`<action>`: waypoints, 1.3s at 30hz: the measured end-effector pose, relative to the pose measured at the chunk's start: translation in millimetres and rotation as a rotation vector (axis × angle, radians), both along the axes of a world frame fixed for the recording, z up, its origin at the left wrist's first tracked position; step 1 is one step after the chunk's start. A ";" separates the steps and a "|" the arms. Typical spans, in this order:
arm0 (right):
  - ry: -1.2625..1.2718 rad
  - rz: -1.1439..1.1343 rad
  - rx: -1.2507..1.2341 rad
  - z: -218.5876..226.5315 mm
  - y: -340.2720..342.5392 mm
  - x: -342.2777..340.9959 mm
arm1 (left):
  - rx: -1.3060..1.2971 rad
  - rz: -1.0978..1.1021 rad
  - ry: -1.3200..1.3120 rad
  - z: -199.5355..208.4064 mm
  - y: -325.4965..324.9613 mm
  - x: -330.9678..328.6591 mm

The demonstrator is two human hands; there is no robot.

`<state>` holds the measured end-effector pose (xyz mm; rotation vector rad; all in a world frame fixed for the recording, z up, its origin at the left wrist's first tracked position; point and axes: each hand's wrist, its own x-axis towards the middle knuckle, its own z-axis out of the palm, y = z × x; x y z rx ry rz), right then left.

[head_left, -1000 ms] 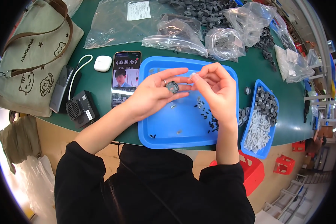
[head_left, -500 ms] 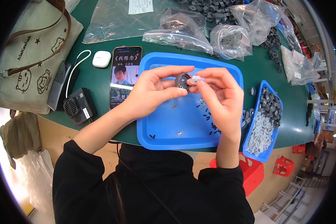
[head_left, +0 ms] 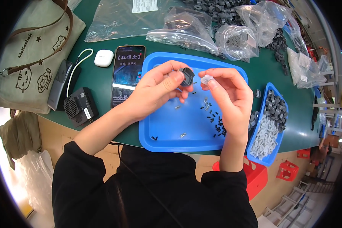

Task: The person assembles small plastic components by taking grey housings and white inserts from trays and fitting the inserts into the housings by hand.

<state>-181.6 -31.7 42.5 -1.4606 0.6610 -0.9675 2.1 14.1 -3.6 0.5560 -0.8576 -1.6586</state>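
Observation:
Above a large blue tray (head_left: 163, 142), my left hand (head_left: 159, 88) pinches a dark grey plastic housing (head_left: 187, 76) with a hollow side. My right hand (head_left: 230, 98) holds a small translucent white plastic piece (head_left: 206, 79) between thumb and fingers. A narrow gap separates the two parts. Tiny black pieces (head_left: 219, 127) lie scattered in the tray, mostly toward its right side, with a few small metal-looking clips (head_left: 183, 135) among them.
At right, a smaller blue tray (head_left: 250, 154) holds dark housings (head_left: 274, 108) and white pieces (head_left: 264, 138). Plastic bags (head_left: 182, 36) and a dark parts heap (head_left: 216, 13) lie behind. A phone (head_left: 121, 79), white case (head_left: 103, 58), small black fan-like device (head_left: 79, 106) and canvas bag (head_left: 38, 57) sit left.
My hands have drawn apart, separating the white piece from the dark housing. The housing has turned in my left hand, and the phone screen's picture has changed.

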 end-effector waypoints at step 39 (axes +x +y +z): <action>0.236 -0.063 -0.388 -6.2 -6.1 2.8 | 0.335 -0.065 -0.038 0.8 -4.2 0.5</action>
